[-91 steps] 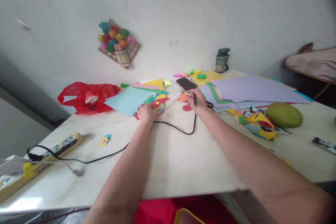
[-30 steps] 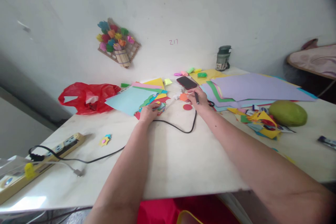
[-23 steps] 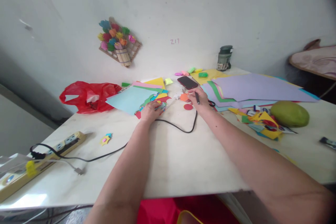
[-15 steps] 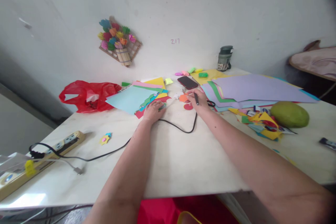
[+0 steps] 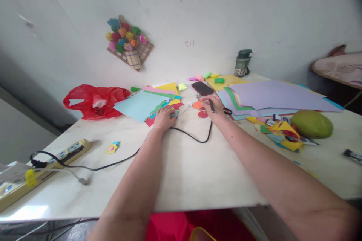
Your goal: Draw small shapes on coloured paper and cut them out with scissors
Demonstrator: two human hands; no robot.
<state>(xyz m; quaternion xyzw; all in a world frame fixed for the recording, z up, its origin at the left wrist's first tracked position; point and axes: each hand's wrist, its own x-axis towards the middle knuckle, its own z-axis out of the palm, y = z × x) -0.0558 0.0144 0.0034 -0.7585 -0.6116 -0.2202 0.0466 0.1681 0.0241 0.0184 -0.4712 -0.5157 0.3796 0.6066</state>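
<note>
My left hand (image 5: 164, 118) rests on the table at the edge of the cut coloured papers, its fingers bent over a small green paper piece (image 5: 176, 113). In my right hand (image 5: 216, 108) is a dark pen (image 5: 212, 106), which sticks up between the fingers. The right fingertips are at an orange paper piece (image 5: 197, 105). Just below them lies a red paper circle (image 5: 203, 114). A light blue sheet (image 5: 140, 104) and wavy-edged strips lie beyond my left hand. My fingertips are partly hidden.
A black cable (image 5: 195, 140) runs under my left forearm to a power strip (image 5: 60, 160). Behind my hands lies a phone (image 5: 202, 88). To the right are large paper sheets (image 5: 271, 94), paper scraps (image 5: 285, 135) and a green fruit (image 5: 312, 124). A red bag (image 5: 96, 101) lies left.
My left fingers have shifted slightly and bent more around the green paper piece. My right hand with the pen has stayed almost still. The view has tilted a little.
</note>
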